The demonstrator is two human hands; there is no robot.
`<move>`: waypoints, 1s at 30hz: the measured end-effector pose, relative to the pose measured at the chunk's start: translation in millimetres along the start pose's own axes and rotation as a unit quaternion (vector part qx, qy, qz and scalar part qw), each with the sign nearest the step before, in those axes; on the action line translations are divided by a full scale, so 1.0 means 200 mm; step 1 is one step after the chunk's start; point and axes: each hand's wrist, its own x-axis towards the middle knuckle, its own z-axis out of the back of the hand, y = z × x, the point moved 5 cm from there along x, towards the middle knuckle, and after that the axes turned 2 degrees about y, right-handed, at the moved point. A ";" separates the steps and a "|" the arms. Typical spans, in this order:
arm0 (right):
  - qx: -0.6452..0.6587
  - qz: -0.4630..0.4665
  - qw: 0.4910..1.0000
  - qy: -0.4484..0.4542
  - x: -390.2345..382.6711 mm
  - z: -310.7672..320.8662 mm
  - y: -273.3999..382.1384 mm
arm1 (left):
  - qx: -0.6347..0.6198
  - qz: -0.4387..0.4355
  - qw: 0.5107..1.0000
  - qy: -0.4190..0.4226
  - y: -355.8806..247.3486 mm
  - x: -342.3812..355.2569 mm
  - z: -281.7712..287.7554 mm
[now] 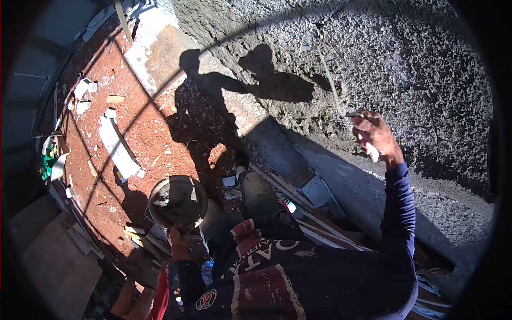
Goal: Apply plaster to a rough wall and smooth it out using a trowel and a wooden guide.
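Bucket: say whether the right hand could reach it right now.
Probably yes: nothing covers the bucket, held by the left hand, but the right hand, gripping a tool, would have to come across from the wall.

The round bucket [203, 201], mouth upward, holds grey mortar [178, 198].

The wall [426, 80] looks rough and matt, the sleeve [398, 205] wrinkled, matt cloth.

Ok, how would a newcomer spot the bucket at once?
Find the red ground left of the rough grey wall. At its lower edge, the left hand holds the bucket. It's round and open with grey mix inside, unlike the wood scraps nearby.
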 end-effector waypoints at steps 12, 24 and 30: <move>-0.720 0.323 0.598 -0.137 -0.32 -0.97 -0.27 | 0.180 0.057 0.963 0.192 -0.23 -0.26 -0.86; -0.322 0.096 0.939 0.070 -0.47 -1.82 -0.79 | 0.159 0.057 0.944 0.282 -0.28 -0.51 -0.63; -0.284 0.154 0.946 0.022 -0.68 -1.76 -0.58 | -0.011 0.075 0.964 0.254 -0.21 -0.52 -0.58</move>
